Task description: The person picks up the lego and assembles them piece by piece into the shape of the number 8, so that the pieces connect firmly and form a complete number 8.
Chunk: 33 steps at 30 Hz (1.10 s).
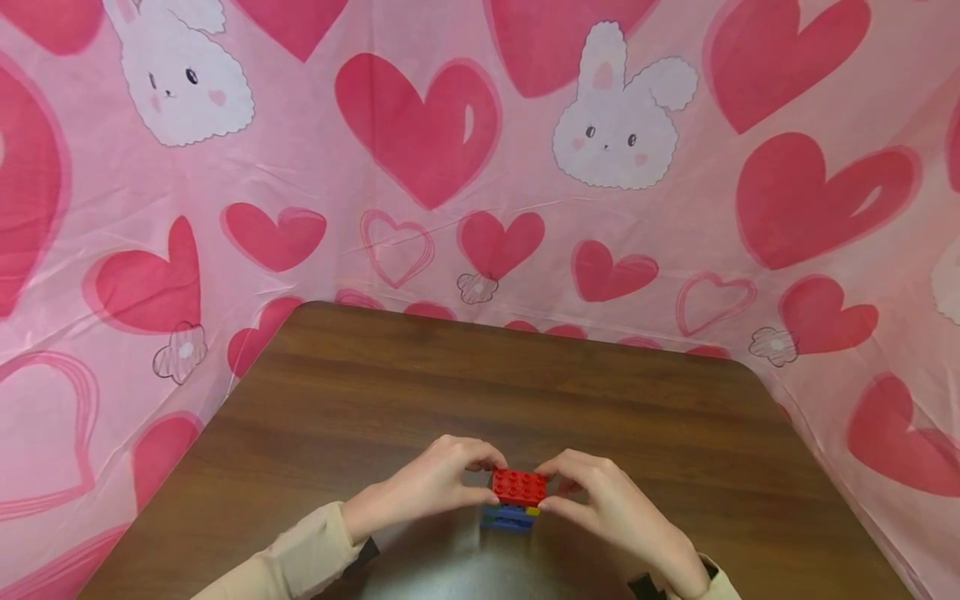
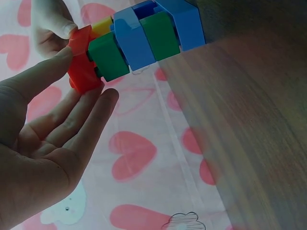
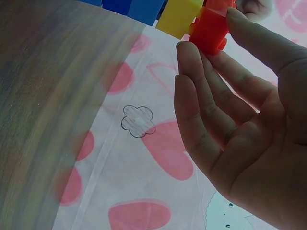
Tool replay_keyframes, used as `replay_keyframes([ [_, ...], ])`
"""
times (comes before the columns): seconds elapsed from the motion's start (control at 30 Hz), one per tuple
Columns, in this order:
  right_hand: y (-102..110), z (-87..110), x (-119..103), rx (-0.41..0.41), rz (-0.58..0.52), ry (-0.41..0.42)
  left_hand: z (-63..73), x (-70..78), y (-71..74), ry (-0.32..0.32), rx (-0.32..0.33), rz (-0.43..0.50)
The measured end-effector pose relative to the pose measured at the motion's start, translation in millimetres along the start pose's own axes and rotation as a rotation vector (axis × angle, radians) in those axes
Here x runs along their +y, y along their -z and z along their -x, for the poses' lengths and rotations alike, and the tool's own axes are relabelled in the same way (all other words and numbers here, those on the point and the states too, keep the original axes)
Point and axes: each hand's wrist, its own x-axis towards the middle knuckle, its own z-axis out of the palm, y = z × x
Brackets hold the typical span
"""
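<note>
A small tower of toy building bricks stands near the front middle of the table, topped by a red brick (image 1: 519,485) with studs facing up. My left hand (image 1: 438,485) pinches the red brick's left end between thumb and fingers. At the opposite end, my right hand (image 1: 603,500) holds it the same way. Beneath it, a green brick (image 2: 109,57) and a yellow brick (image 3: 178,18) sit side by side. Lower down come a blue brick (image 2: 133,40), another green brick (image 2: 162,36) and a blue base brick (image 2: 184,24). The red brick sits at the green brick's studs, a thin gap showing.
The brown wooden table (image 1: 480,383) has rounded far corners. Pink cloth (image 1: 525,167) printed with hearts and rabbits hangs behind it and along both sides. A pale sleeve (image 1: 311,546) covers the left forearm.
</note>
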Motion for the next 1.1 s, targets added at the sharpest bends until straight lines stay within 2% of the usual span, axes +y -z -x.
replay_keyframes([
  [0.33, -2.1, -0.2, 1.9, 0.006, -0.025, 0.023, 2.0, -0.5, 0.2, 0.046, -0.016, 0.063],
  [0.67, -4.4, 0.0, 4.6, 0.011, -0.069, 0.023, 0.1, 1.2, -0.3, 0.046, -0.004, 0.025],
  [0.9, -6.0, -0.1, 4.9, -0.002, -0.122, -0.020, -0.6, 1.8, -0.5, 0.032, -0.004, -0.029],
  [1.1, -7.3, -0.7, 5.8, -0.005, -0.141, -0.039, -0.9, 1.5, -1.3, 0.039, -0.007, -0.034],
])
